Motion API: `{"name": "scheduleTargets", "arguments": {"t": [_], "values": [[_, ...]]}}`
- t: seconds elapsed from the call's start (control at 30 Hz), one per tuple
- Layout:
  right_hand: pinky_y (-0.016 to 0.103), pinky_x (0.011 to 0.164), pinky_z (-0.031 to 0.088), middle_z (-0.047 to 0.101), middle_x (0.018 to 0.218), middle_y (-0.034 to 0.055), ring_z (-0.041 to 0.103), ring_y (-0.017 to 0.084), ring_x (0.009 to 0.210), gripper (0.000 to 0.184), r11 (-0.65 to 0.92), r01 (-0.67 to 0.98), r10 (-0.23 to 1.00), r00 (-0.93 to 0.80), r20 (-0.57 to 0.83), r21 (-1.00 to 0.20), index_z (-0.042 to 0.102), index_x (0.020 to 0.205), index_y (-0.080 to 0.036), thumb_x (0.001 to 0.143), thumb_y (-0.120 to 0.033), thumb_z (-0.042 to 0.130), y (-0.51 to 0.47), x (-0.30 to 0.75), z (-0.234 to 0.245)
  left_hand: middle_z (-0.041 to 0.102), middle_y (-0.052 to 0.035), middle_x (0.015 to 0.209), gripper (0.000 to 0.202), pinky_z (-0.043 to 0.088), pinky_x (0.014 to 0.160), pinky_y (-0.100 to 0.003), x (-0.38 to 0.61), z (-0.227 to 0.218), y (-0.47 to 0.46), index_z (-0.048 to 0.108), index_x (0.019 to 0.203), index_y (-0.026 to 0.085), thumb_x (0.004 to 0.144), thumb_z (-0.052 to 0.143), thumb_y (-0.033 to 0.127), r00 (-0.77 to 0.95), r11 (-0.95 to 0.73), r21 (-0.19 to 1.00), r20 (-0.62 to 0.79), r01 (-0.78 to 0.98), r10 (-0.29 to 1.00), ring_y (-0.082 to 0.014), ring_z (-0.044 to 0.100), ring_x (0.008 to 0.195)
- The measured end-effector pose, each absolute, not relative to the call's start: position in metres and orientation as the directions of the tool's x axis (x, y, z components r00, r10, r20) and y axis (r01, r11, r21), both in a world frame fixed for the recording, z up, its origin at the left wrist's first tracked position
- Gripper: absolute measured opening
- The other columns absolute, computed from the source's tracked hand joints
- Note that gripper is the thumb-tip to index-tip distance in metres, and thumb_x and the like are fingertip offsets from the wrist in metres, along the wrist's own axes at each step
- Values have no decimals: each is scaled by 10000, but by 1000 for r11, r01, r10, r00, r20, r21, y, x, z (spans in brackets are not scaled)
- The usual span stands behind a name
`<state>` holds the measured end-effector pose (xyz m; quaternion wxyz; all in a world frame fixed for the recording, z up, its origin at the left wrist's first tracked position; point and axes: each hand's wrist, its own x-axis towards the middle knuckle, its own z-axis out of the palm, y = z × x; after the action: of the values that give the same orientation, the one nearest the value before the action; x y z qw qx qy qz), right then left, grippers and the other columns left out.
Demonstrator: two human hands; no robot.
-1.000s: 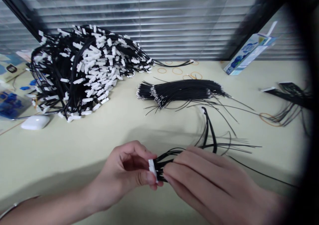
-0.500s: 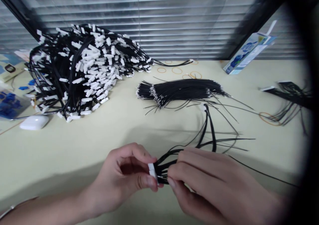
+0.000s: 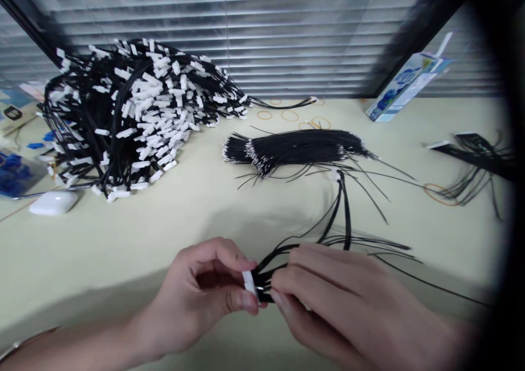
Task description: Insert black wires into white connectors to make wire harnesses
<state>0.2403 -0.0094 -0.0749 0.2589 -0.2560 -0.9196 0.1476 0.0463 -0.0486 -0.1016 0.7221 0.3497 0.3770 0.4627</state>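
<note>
Between thumb and fingers, my left hand (image 3: 205,291) pinches a white plastic connector (image 3: 249,284). Several black wires (image 3: 262,275) run out of its right side. Close against them, my right hand (image 3: 328,300) pinches a thin black wire by its end, and a small metal tip (image 3: 261,288) shows just short of the connector. Loose wire tails (image 3: 381,244) stick out behind my right hand. Two thicker black strands loop up to a second white connector (image 3: 336,175) on the table. My right fingers hide part of the wires.
A large heap of black cables with white connectors (image 3: 159,103) lies at the back left. Behind my hands is a bundle of cut black wires (image 3: 303,146). An earphone case (image 3: 53,202), rubber bands (image 3: 290,116), a drink carton (image 3: 396,89) and more wires (image 3: 476,155) lie around.
My right hand has shifted slightly left toward the connector, bringing the wire's metal tip nearer to it. The wire tails behind that hand have moved. My left hand stays nearly still.
</note>
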Motion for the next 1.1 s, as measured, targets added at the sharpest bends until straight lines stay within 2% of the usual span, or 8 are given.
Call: {"name": "scheduleTargets", "arguments": {"t": [0.23,0.5,0.63,0.73,0.87,0.93,1.03,1.1], "values": [[231,572,229,475,662,-14,374,69,617,128,900,332,430,-786,445,-283,492,733,-148,850,-152,438,-11,241,-86,671,30,715,199,564,609,-147,47,-103,-49,674,792,204,695,722,37,257,298,894,-217,-335,942,-74,664,641],[287,599,342,554,792,25,503,126,729,240,928,362,365,-844,394,-84,555,871,-151,884,-130,317,-20,245,-75,649,14,723,172,512,599,-109,43,-106,-56,661,736,198,680,722,48,164,44,999,-47,18,985,-69,618,652],[288,653,423,578,855,22,542,126,785,230,950,312,283,-888,362,23,578,883,-140,862,-96,354,-7,245,-68,642,6,723,165,536,575,-138,36,-103,-48,643,767,189,684,731,77,127,90,995,-84,-42,988,-92,634,632],[283,744,470,595,954,6,553,121,874,170,897,438,372,-820,434,59,584,961,-152,873,-173,441,10,255,-56,674,-2,726,201,559,578,-167,23,-93,-33,673,843,209,707,708,66,26,-29,993,33,-118,999,-117,658,622],[231,838,476,581,1088,-6,555,84,981,237,663,742,673,-534,511,-97,558,1085,-208,910,-306,430,31,308,-36,688,2,681,296,562,565,-142,5,-76,-17,703,863,182,623,698,9,-125,-137,976,117,-169,985,-109,654,552],[255,833,485,595,1077,-19,576,98,936,245,530,842,792,-449,414,-99,589,1035,-254,909,-374,415,32,347,-36,688,7,663,315,559,557,-127,1,-69,-14,704,834,174,576,679,-5,-213,-130,975,90,-182,973,-105,651,531],[273,800,493,599,1082,-36,583,133,994,262,508,862,853,-500,149,-12,615,1010,-286,888,-437,439,21,394,-58,691,12,666,322,565,560,-129,0,-66,-13,699,817,178,546,687,4,-268,-85,976,30,-199,963,-107,653,531],[288,829,499,587,1110,-26,582,136,999,286,500,866,859,-497,119,6,613,1060,-278,880,-433,454,10,406,-82,691,17,661,309,558,534,-133,1,-68,-13,697,813,174,549,707,14,-236,-50,978,1,-204,972,-114,654,536]]}}
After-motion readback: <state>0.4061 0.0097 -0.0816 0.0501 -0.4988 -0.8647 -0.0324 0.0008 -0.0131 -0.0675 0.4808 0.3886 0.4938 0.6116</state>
